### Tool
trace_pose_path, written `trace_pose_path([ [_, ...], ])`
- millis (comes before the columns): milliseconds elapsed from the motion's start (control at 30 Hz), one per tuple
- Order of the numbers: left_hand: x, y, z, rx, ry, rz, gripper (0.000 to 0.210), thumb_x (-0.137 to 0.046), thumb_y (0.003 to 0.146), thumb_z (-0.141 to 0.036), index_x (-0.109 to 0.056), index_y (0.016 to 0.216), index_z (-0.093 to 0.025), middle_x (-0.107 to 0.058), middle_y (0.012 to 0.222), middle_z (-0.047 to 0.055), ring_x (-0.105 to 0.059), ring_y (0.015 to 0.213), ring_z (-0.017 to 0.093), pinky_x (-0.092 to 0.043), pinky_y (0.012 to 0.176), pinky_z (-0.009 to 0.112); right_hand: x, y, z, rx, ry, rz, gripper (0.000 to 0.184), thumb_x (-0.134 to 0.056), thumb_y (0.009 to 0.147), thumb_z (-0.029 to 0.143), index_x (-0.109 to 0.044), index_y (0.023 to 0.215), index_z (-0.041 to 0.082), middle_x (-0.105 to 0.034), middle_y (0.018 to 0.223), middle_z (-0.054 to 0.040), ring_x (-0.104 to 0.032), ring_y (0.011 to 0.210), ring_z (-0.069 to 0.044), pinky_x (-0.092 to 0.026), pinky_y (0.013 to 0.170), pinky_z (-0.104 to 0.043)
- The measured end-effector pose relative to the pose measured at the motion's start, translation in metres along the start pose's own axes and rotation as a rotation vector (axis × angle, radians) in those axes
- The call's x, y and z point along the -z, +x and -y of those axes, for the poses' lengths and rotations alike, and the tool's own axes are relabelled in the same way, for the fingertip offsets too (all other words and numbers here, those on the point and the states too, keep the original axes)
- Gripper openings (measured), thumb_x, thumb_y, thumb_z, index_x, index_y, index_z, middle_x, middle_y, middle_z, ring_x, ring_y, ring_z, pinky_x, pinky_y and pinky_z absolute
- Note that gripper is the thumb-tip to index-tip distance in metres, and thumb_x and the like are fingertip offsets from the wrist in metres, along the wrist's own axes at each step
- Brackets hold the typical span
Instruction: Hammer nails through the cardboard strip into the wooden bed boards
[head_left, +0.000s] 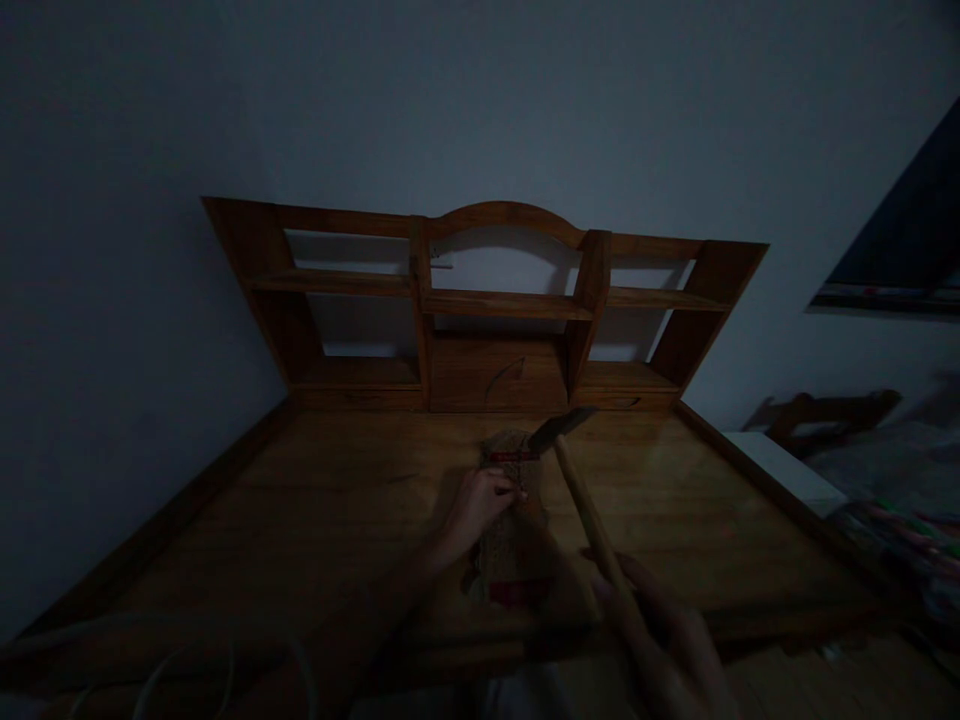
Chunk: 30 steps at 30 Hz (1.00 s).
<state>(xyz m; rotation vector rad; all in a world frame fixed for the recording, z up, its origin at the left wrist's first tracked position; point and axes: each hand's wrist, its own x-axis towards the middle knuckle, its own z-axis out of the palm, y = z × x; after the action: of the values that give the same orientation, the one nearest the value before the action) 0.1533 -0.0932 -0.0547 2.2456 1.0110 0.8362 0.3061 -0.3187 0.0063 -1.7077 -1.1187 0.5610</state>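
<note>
My right hand (656,625) is wrapped round the pale wooden handle of a hammer (586,508), at the lower right. Its dark, long head is raised above the far end of a brown slab-like piece (499,560) with red bands, lying on the desk. What the piece is made of I cannot tell in the dim light. My left hand (480,503) rests on this piece, thumb and fingers pinched together near its middle. Whatever is between those fingertips is too small and dark to name.
The wooden desk (337,500) has raised side edges and a shelf unit (510,302) with drawers at the back, against the wall. A white surface (787,468), a wooden chair back (840,405) and a heap of cloth (900,530) stand to the right.
</note>
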Motion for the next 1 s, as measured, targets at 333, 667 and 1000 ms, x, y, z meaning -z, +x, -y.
trace_pose_path([
  [333, 0.017, 0.006, 0.013, -0.185, -0.046, -0.149, 0.024, -0.058, 0.085, -0.02, -0.071, 0.105, -0.027, -0.06, 0.094, 0.002, -0.059, 0.087, 0.012, -0.047, 0.074, 0.021, 0.001, 0.072, -0.051, -0.219, 0.422, 0.077, 0.051, -0.063, 0.078, 0.056, -0.063, 0.104, 0.013, -0.045, 0.047, 0.007, -0.037, 0.032, -0.007, -0.028, 0.03, -0.018],
  [667, 0.004, 0.006, 0.02, -0.277, 0.036, -0.061, 0.031, -0.052, 0.087, -0.014, -0.069, 0.108, -0.027, -0.054, 0.091, 0.003, -0.055, 0.08, 0.01, -0.045, 0.073, 0.021, 0.001, 0.075, -0.055, -0.254, 0.427, 0.064, 0.041, -0.066, 0.074, 0.054, -0.063, 0.085, 0.015, -0.047, 0.05, 0.0053, -0.039, 0.036, -0.007, -0.03, 0.032, -0.018],
  [1000, 0.006, 0.0, 0.013, -0.253, 0.098, 0.007, 0.033, -0.045, 0.092, -0.019, -0.064, 0.118, -0.026, -0.059, 0.097, 0.004, -0.058, 0.085, 0.012, -0.045, 0.075, 0.021, -0.004, 0.076, -0.064, -0.209, 0.335, 0.116, 0.049, -0.061, 0.079, 0.053, -0.065, 0.109, 0.014, -0.052, 0.055, 0.0034, -0.043, 0.042, -0.009, -0.029, 0.035, -0.017],
])
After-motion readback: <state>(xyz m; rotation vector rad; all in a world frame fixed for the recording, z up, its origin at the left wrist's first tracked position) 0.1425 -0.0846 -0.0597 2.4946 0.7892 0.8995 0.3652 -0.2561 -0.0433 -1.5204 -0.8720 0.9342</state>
